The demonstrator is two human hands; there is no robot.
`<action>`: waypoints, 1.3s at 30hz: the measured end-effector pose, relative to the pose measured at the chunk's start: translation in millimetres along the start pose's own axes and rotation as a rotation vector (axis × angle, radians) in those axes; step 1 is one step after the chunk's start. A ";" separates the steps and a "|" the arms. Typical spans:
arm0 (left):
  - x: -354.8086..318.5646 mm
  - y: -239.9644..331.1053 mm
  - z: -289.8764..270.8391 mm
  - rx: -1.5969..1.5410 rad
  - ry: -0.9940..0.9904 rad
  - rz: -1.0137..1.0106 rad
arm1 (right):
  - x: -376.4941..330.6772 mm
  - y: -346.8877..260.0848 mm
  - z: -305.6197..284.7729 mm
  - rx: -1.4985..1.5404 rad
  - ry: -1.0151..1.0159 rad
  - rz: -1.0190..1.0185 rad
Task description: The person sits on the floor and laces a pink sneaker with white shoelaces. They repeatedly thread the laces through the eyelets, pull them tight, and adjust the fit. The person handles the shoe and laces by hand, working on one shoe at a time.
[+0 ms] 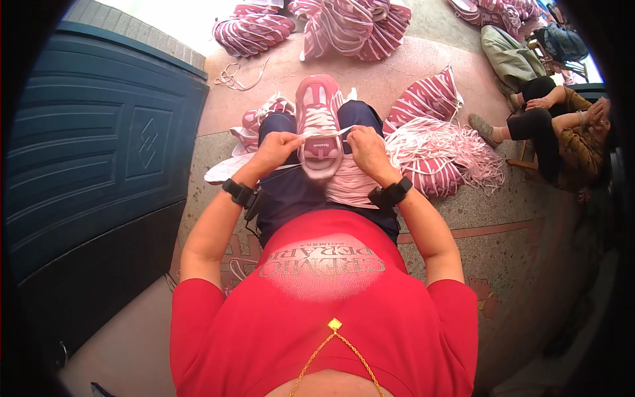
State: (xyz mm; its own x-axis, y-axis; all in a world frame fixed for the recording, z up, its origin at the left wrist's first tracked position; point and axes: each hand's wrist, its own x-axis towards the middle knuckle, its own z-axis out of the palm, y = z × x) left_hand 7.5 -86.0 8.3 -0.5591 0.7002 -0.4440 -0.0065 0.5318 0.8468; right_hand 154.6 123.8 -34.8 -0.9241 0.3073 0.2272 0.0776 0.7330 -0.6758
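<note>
Pink and white, a sneaker [319,126] lies on the person's lap at the upper centre of the frame, toe pointing away, with a white lace [322,133] stretched across its tongue. The left hand [276,149] and the right hand [366,147] sit just beside the shoe on either side, forearms coming up from the lower edge and wrists bent inward, each with fingers curled and pinching one end of the lace. No container shows: bundles of pink-and-white laces [433,155] lie loose on the floor at right, more bundles [344,26] at the top edge.
</note>
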 end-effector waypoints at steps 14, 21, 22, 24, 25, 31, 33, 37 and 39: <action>-7.7 -33.5 22.2 0.406 0.454 0.137 | 17.0 -14.5 8.5 -0.311 -0.049 -0.090; 4.0 -11.8 27.5 0.829 0.358 0.266 | 14.5 -14.1 5.7 -0.324 -0.069 -0.039; 6.8 -8.3 26.3 0.938 0.322 0.335 | 14.8 -14.7 7.1 -0.317 -0.055 -0.052; 8.9 -2.8 25.6 1.015 0.361 0.367 | 15.6 -14.8 6.5 -0.340 -0.091 -0.064; 10.0 0.6 24.6 1.055 0.381 0.385 | 16.1 -14.6 5.8 -0.351 -0.107 -0.070; -17.0 10.4 36.8 1.012 0.578 0.385 | 10.3 -32.0 -5.6 -0.409 -0.169 -0.103; -11.1 -0.7 40.1 1.038 0.571 0.372 | 12.5 -20.3 3.4 -0.347 -0.141 -0.129; -11.7 6.4 34.1 0.967 0.639 0.544 | 13.5 -2.7 0.2 0.203 -0.163 0.018; -8.7 8.4 35.0 1.109 0.549 0.620 | 13.2 -9.2 -1.0 0.005 -0.157 -0.131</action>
State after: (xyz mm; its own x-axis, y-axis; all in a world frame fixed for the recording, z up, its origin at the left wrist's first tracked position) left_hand 41.3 -71.0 9.1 -0.4813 0.8213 0.3064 0.8721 0.4837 0.0735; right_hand 142.0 121.7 -24.9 -0.9731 0.1108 0.2019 -0.0488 0.7577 -0.6508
